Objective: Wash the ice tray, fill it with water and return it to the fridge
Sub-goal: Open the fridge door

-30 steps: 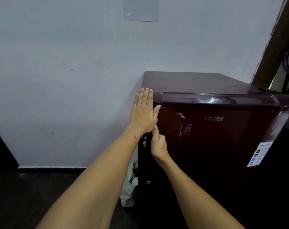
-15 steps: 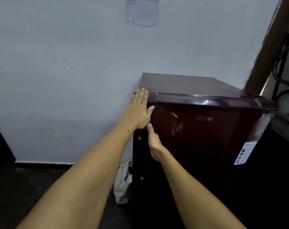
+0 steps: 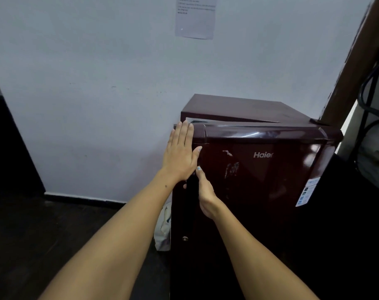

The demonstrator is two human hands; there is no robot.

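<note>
A small maroon fridge (image 3: 238, 107) stands against the white wall. Its door (image 3: 260, 174) is cracked open on the left, with a narrow gap showing along the top edge. My left hand (image 3: 181, 152) lies flat, fingers together, against the door's top left corner. My right hand (image 3: 205, 193) is wrapped around the door's dark left edge, thumb pointing up. The ice tray is not in view.
A white bag (image 3: 163, 230) lies on the dark floor between the wall and the fridge. A paper sheet (image 3: 196, 16) is stuck on the wall above. A brown wooden post (image 3: 357, 61) and black cables (image 3: 370, 87) stand to the right.
The fridge door has come away from the cabinet on the left, and a gap now shows at the top. Both hands stayed on the door's left edge.
</note>
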